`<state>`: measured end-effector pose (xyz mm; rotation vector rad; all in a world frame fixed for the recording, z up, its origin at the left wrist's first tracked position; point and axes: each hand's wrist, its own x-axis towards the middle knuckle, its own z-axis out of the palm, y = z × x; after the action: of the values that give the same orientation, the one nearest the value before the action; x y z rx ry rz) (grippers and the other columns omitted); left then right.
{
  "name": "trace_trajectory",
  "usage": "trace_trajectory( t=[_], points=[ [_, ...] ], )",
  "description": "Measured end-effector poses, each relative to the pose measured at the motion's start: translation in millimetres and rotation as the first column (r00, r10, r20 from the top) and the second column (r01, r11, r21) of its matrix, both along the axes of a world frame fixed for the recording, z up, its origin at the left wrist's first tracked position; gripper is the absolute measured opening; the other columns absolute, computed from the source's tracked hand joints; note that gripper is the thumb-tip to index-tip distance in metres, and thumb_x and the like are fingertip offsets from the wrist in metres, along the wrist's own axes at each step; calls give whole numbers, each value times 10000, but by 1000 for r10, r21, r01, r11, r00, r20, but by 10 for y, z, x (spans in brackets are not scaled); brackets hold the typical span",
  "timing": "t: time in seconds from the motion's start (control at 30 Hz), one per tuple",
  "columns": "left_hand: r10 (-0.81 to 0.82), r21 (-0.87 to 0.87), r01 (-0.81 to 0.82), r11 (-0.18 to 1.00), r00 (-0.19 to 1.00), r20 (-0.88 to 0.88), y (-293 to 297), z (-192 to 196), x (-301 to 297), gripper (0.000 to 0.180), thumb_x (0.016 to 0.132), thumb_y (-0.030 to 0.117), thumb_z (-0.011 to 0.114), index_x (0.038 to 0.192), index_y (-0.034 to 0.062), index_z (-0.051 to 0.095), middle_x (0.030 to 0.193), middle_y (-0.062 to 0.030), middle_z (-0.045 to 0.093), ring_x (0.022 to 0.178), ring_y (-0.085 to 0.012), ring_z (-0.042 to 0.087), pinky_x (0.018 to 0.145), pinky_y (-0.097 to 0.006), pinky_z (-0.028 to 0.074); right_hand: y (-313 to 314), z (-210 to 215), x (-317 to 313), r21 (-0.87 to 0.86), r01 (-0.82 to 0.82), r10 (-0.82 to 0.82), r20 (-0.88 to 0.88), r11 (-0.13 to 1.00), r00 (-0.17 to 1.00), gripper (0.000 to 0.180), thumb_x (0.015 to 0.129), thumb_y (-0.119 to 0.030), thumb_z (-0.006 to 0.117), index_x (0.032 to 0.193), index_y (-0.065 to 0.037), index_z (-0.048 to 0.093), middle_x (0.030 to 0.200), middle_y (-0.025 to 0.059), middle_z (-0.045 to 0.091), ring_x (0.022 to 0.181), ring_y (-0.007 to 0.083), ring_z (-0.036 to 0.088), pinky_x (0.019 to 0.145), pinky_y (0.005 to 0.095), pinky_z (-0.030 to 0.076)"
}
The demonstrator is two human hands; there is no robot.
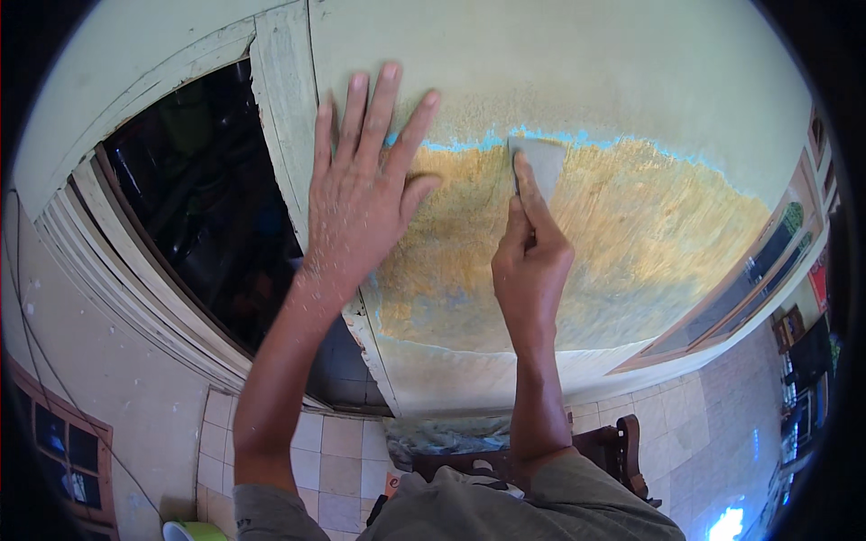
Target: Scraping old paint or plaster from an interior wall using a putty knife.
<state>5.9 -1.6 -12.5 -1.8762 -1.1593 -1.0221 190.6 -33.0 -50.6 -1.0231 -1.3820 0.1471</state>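
My left hand [365,171] lies flat on the wall with its fingers spread, close to the white door frame [281,108]. Small pale flakes dot the back of that hand and the forearm. In my right hand [532,243] is a scraper [544,164] with a wide grey blade, its handle mostly hidden by my fingers. My index finger stretches along the blade. The blade's upper edge meets the ragged border between the pale green paint [577,63] and a bared yellow-brown patch [649,225]. Bits of bright blue show along that border.
A dark doorway [207,189] opens at the left. Below me are floor tiles [311,451], a dark wooden piece of furniture [622,460] and, at lower left, a green-rimmed bucket [194,530]. A framed window [758,270] is set in the wall at the right.
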Motion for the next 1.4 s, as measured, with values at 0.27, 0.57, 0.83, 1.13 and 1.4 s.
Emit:
trace_trajectory(
  t=[0.27,0.57,0.83,1.13,1.4],
  points=[
    [75,-201,-41,979,984,161,-121,-545,185,1082,727,393,845,1625,175,283,1709,-158,151,1576,-366,142,1238,-608,143,-1,163,-17,53,48,-46,-48,997,998,456,1006,45,528,1439,-83,594,739,188,589,605,49,344,499,275,346],
    [114,-198,-76,977,976,185,-101,-601,295,1074,733,417,821,1629,186,277,1710,-156,147,1577,-359,147,1245,-604,116,-17,151,136,5,104,-104,66,995,992,459,999,41,530,1433,-91,600,666,172,428,596,57,346,493,281,339],
    [98,-229,-40,972,964,246,-165,-781,374,1000,785,321,829,1623,189,300,1704,-180,152,1570,-389,158,1221,-639,138,-42,-233,51,-11,28,-26,138,1000,990,512,977,48,542,1461,-113,577,633,177,353,560,62,333,469,292,333],
    [57,-225,12,974,953,297,-300,-881,491,774,872,182,764,1566,142,424,1672,-199,250,1551,-402,218,1213,-632,150,76,-330,57,31,-89,85,121,996,989,552,945,70,561,1462,-121,579,643,186,491,515,92,373,481,284,377],
    [-81,191,886,423,-173,982,-653,-1192,997,506,1115,332,450,1492,-4,477,1404,-144,576,1205,-188,577,1015,-306,461,23,-79,19,-108,-300,301,-4,948,954,487,1008,20,531,1483,-87,547,1330,88,702,660,16,436,563,240,415]
  ],
)
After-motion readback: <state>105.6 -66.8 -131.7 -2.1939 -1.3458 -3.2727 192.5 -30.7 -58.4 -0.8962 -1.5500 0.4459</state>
